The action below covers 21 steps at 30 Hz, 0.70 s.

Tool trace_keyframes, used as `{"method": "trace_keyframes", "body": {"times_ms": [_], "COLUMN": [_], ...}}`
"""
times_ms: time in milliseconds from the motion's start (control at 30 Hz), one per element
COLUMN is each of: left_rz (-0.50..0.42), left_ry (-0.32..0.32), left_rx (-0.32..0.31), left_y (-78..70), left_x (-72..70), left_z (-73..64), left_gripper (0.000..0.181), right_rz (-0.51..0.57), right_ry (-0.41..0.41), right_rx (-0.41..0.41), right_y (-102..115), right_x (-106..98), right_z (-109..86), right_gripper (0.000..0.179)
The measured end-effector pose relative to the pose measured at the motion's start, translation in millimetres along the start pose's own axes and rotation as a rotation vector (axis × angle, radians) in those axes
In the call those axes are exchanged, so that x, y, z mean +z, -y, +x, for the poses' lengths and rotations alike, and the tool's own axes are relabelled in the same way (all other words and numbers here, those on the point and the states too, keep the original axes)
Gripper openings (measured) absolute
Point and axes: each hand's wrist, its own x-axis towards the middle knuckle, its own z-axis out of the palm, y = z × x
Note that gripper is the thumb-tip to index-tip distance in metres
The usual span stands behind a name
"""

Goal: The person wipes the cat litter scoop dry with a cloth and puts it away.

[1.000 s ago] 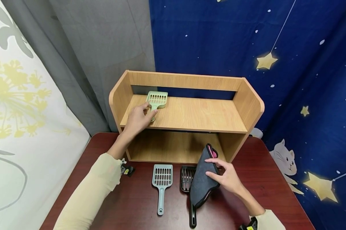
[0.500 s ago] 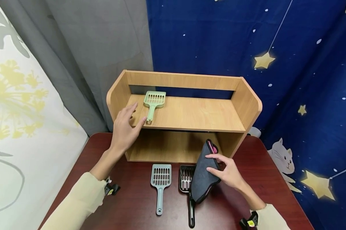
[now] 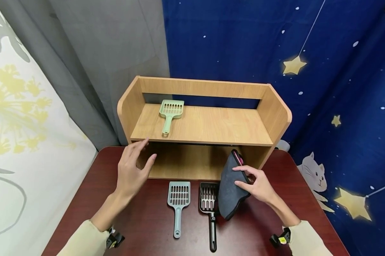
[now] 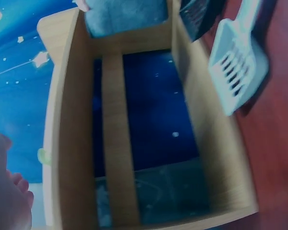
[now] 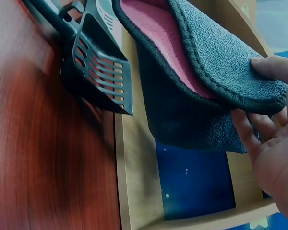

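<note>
My right hand point(image 3: 259, 185) pinches a folded grey cloth point(image 3: 231, 188) by its right edge, holding it up beside the black litter scoop point(image 3: 212, 227). In the right wrist view, the cloth's pink inner side point(image 5: 156, 38) and dark stitched border show. With fingers spread and nothing in them, my left hand point(image 3: 130, 174) hovers in front of the shelf's left side. On the upper shelf board lies a green litter scoop point(image 3: 171, 110), handle toward me. A light blue-grey litter scoop point(image 3: 178, 199) lies on the table, left of the black one.
The two-tier wooden shelf point(image 3: 205, 124) stands at the back of the dark red table point(image 3: 141, 227). Behind it hang a grey curtain point(image 3: 115, 42) and a blue star-patterned curtain point(image 3: 237, 46). A white patterned cloth point(image 3: 26, 160) hangs at the left.
My left hand has let go of the green scoop and drawn back down and left. My right hand has moved the cloth slightly right and up, uncovering more of the black scoop.
</note>
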Motion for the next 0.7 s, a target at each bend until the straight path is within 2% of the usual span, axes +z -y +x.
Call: {"method": "trace_keyframes", "body": {"times_ms": [100, 167, 367, 467, 633, 700], "left_rz": [-0.017, -0.010, 0.072, 0.117, 0.157, 0.172], "left_ry": [0.000, 0.019, 0.123, 0.203, 0.397, 0.467], "left_rx": [-0.002, -0.028, -0.195, -0.304, -0.514, -0.577], "left_y": [3.5, 6.4, 11.2, 8.9, 1.9, -1.0], "left_x": [-0.4, 0.4, 6.9, 14.5, 29.4, 35.3], "left_z": [-18.4, -31.9, -71.9, -92.0, -123.8, -134.3], "left_gripper": [0.057, 0.058, 0.059, 0.068, 0.087, 0.092], "right_rz": [-0.009, -0.011, -0.046, -0.045, -0.051, -0.045], "right_ry": [0.014, 0.019, 0.017, 0.024, 0.053, 0.064], "right_rx": [-0.002, 0.000, 0.004, 0.004, 0.029, 0.042], "right_y": [-3.8, -7.1, -15.0, -18.5, -26.8, -28.4], "right_x": [-3.3, -4.2, -4.5, -5.6, -7.7, -8.2], "right_z": [0.2, -0.4, -2.2, -3.6, -7.6, -9.2], "right_gripper": [0.043, 0.043, 0.044, 0.043, 0.044, 0.043]}}
